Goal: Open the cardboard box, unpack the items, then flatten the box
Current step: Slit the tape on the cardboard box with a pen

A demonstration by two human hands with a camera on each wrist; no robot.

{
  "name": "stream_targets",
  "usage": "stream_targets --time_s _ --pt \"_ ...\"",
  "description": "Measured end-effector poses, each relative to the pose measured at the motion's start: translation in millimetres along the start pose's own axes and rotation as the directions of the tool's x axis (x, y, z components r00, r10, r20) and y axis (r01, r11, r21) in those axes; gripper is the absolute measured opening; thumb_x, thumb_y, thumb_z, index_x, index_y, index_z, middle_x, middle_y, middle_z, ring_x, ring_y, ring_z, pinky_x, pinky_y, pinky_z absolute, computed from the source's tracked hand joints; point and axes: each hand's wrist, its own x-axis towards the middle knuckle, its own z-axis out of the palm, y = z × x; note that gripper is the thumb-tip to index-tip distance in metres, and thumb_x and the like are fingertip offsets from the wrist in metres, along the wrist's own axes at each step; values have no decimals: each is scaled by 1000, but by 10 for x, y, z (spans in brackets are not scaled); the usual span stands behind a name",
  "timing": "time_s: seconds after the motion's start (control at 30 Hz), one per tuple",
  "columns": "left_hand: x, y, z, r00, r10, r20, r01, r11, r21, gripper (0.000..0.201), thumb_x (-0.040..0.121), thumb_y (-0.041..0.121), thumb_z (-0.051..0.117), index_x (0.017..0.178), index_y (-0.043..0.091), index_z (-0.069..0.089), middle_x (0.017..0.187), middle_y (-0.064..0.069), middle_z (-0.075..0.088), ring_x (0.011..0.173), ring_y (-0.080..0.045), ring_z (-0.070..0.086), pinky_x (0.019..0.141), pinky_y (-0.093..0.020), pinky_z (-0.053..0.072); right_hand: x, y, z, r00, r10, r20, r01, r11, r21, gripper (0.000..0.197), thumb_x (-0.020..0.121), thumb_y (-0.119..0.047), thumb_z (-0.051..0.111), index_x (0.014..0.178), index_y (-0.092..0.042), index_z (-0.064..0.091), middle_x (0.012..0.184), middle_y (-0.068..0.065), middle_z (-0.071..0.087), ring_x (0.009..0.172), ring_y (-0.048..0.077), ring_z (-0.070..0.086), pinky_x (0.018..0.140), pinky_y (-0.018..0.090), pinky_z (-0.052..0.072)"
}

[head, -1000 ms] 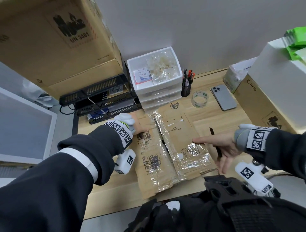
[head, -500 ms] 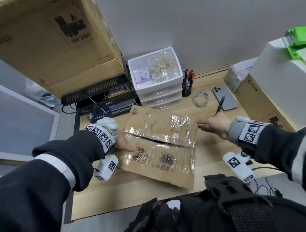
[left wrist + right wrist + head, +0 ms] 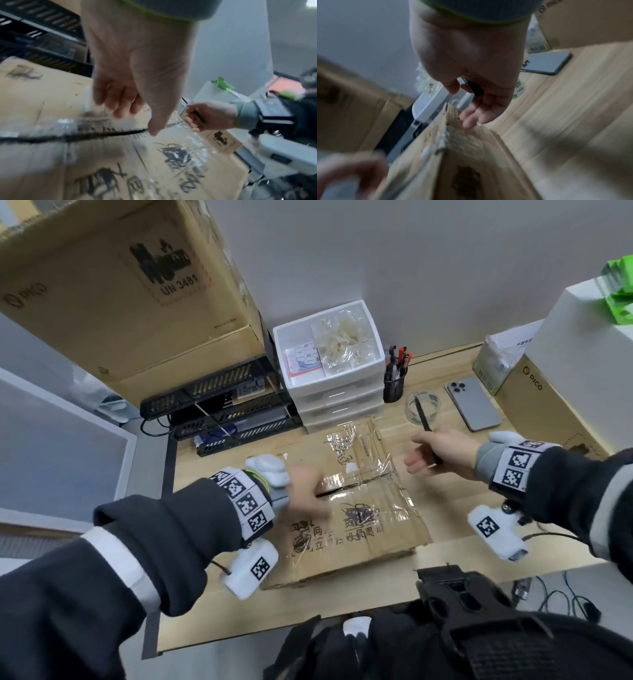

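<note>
A brown cardboard box [image 3: 359, 529] lies on the wooden desk, with printed characters and clear tape over a seam that runs left to right. My left hand [image 3: 305, 491] rests on the box top at the left end of the seam, fingers relaxed. In the left wrist view the left hand [image 3: 130, 111] has its thumb touching the box [image 3: 51, 94] by the dark seam. My right hand [image 3: 431, 455] hovers at the box's far right corner and grips a thin black pen-like tool [image 3: 423, 416]. In the right wrist view the tool [image 3: 476, 90] is held under the thumb while the fingertips [image 3: 471, 123] touch the box's edge [image 3: 471, 162].
Behind the box stand a white drawer unit [image 3: 329, 378], a pen cup [image 3: 393, 386], a tape roll [image 3: 433, 402] and a phone [image 3: 474, 404]. A large carton [image 3: 541, 412] borders the right side. A black rack [image 3: 222, 412] under a big carton [image 3: 120, 296] fills the left.
The box has been turned so its seam runs left to right. My right hand picked the black tool up from the desk. My left hand moved onto the box top.
</note>
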Motion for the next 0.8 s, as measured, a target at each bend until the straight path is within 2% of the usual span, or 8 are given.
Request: stream_targets --time_s 0.03,0.1,0.2,0.3,0.4,0.57,0.67,0.8 --pt "57 16 -66 989 38 -146 -31 998 51 42 80 54 70 93 16 58 85 1 57 79 -19 58 70 -33 55 0 49 -14 999 0 -36 -3 997 -82 34 102 -33 43 90 -5 57 68 12 66 52 22 60 54 29 49" --pt "195 18 -160 951 105 -289 -49 980 194 63 70 57 73 113 16 50 110 -3 48 101 -22 48 82 -36 50 -38 148 -35 999 0 -45 -10 975 -222 33 102 -37 37 81 -12 45 63 9 52 44 20 42 46 25 35" --pt "363 6 -143 955 59 -291 6 976 220 100 54 61 79 135 16 39 127 -6 40 114 -24 42 90 -39 47 -105 338 -100 1000 -1 -20 -6 936 -351 30 101 -33 37 78 -14 44 65 6 46 50 18 35 45 25 29" --pt "485 6 -86 969 5 -249 36 986 161 112 47 62 79 139 18 34 125 -7 41 111 -24 45 87 -43 52 -190 452 -146 998 -50 -32 30 886 -462 30 99 -33 44 74 -17 50 64 3 51 54 19 42 50 25 34" --pt "505 -3 -173 979 -20 -201 50 987 150 110 47 58 80 138 20 32 122 -9 46 102 -26 53 80 -43 57 -290 458 -125 996 -92 -17 68 842 -535 32 97 -34 46 69 -19 50 65 1 53 60 19 46 60 30 37" --pt "501 48 -231 988 -28 -154 59 978 198 115 45 65 81 137 22 28 120 -13 49 93 -28 60 75 -43 59 -332 457 -53 988 -150 -24 116 845 -522 33 99 -31 46 69 -16 46 61 -2 48 56 16 42 55 29 34" --pt "489 54 -246 988 -41 -147 76 967 242 109 49 69 78 132 18 30 117 -15 50 90 -28 59 73 -41 58 -332 448 -17 983 -183 -27 139 826 -546 36 100 -30 45 67 -16 42 61 -1 45 55 15 41 54 30 33" --pt "501 10 -225 984 -50 -169 88 971 224 115 50 71 79 138 18 27 115 -16 51 88 -28 60 73 -42 59 -326 417 40 979 -205 -14 155 782 -604 41 101 -28 44 63 -17 36 59 -2 41 55 16 38 53 30 29"
